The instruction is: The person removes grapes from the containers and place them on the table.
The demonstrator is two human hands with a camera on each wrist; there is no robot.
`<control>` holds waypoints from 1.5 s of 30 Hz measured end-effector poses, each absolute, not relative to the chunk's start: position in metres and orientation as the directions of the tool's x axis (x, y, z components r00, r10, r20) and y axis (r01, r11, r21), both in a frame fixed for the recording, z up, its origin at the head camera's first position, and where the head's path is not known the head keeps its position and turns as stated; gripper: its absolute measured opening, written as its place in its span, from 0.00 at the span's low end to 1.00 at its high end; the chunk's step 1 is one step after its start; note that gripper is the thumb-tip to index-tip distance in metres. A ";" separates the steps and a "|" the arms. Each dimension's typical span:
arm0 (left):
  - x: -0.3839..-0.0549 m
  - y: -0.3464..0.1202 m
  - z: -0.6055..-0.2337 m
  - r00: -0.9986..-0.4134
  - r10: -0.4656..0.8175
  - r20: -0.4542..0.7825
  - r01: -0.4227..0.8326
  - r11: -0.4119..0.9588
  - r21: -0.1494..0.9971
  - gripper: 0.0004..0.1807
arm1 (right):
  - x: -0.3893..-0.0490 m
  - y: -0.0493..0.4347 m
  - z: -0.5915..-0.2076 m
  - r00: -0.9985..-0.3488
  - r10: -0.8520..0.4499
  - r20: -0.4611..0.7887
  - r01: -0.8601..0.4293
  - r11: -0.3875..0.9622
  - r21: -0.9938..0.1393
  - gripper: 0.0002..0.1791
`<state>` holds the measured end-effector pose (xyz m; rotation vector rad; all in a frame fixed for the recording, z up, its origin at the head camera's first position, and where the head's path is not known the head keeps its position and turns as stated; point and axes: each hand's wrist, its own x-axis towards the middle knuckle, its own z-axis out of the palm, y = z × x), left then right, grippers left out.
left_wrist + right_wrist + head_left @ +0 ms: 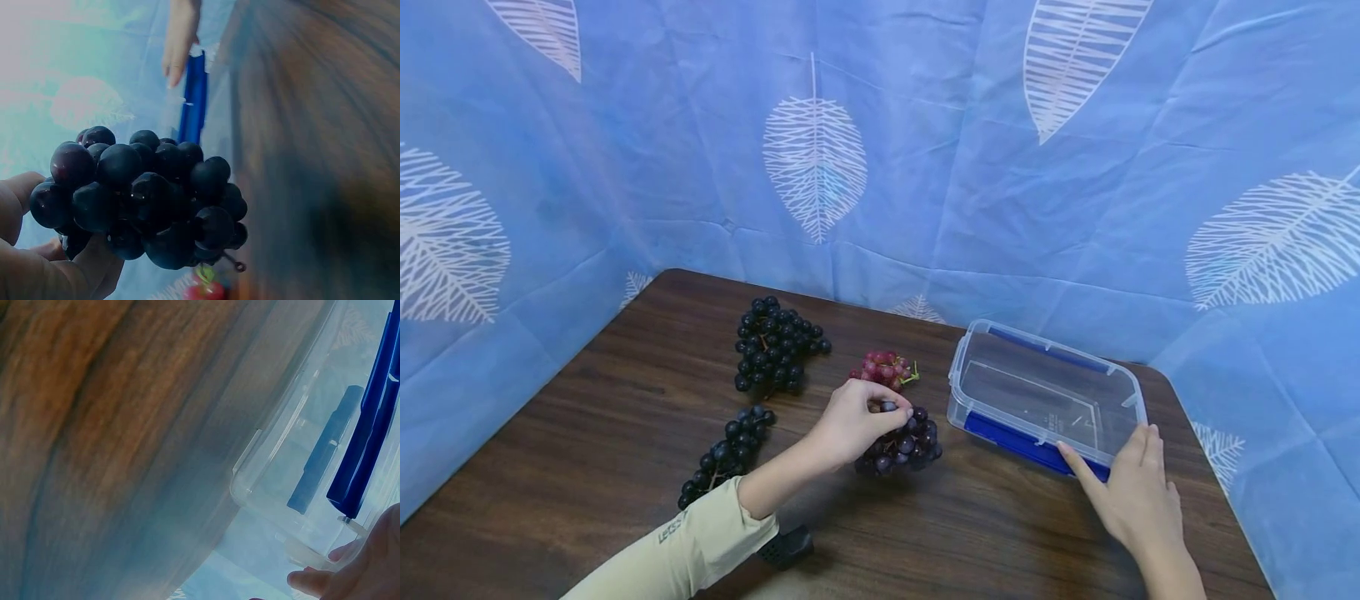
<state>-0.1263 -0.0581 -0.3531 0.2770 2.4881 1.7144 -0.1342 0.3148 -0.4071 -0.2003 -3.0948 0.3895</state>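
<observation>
My left hand (853,422) pinches a bunch of dark purple grapes (904,446) from above, thumb and fingers at its top, close over the table. In the left wrist view, the round grapes (150,194) fill the middle, with a bit of stem sticking out below. On the right, my right hand (1138,492) holds the near right corner of a clear plastic food container (1037,387) with blue latches, thumb at the front rim and fingers along the right side. The right wrist view shows the container's blue latch (365,437) and fingers (312,582) at its corner.
A small bunch of red grapes (883,367) with a green stem lies just behind my left hand. Farther left are a large bunch of black grapes (771,346) and a longer black bunch (726,454) near my left forearm. Blue leaf-patterned cloth (917,167) hangs behind the brown table (587,442).
</observation>
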 end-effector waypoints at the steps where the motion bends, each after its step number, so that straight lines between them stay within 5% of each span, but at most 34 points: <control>1: -0.124 -0.060 -0.355 -0.978 0.206 0.018 0.092 0.358 0.929 0.08 | -0.134 0.315 -0.407 -0.992 0.129 0.004 0.124 0.962 -0.245 0.70; 18: -0.084 -0.073 -0.389 -0.950 0.193 0.245 0.312 0.612 0.727 0.07 | -0.133 0.315 -0.407 -0.989 0.147 0.015 0.139 0.960 -0.243 0.70; 35: -0.072 -0.074 -0.410 -0.935 0.282 0.216 0.352 0.657 0.666 0.17 | -0.138 0.322 -0.409 -0.987 0.161 -0.003 0.156 0.952 -0.265 0.70; 45: -0.066 -0.079 -0.412 -0.928 0.266 0.262 0.369 0.763 0.531 0.23 | -0.121 0.311 -0.402 -0.987 0.140 0.076 0.118 0.963 -0.243 0.65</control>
